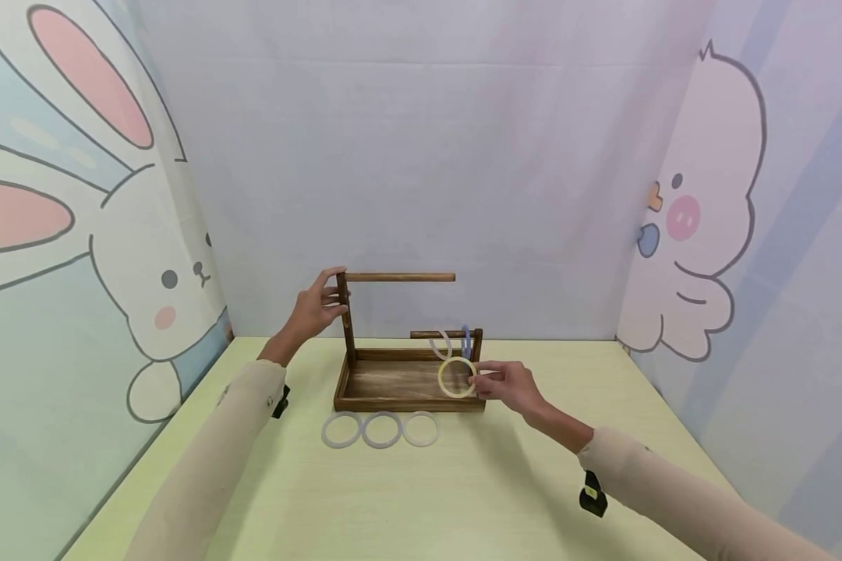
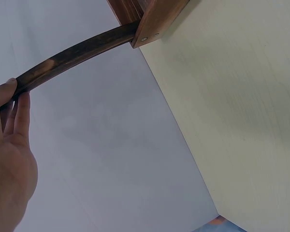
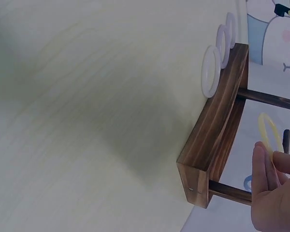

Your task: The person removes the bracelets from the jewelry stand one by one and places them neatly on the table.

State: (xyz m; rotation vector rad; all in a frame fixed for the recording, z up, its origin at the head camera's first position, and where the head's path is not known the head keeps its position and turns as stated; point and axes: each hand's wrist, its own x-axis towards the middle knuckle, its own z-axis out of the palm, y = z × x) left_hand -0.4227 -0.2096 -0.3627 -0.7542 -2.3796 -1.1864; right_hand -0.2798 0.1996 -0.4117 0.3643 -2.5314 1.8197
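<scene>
My left hand [image 1: 313, 313] grips the upper end of the tall post [image 1: 346, 319] of a dark wooden stand, thumb on one side and fingers on the other. In my right hand [image 1: 512, 386] a yellow bangle [image 1: 440, 379] is pinched between thumb and fingers, held upright before the stand's right end. Behind it, a blue bangle [image 1: 466, 343] and a pale bangle [image 1: 450, 343] hang on the short lower bar [image 1: 424, 335]. From the tall post a longer upper bar [image 1: 400, 277] runs to the right, with nothing on it.
The stand's tray base [image 1: 393, 405] rests on the pale table [image 1: 393, 506]. Along its front edge lie three pale bangles in a row: left [image 1: 324, 431], middle [image 1: 382, 446] and right [image 1: 420, 445]. A light curtain [image 1: 421, 171] hangs behind, with cartoon-printed cloth at both sides.
</scene>
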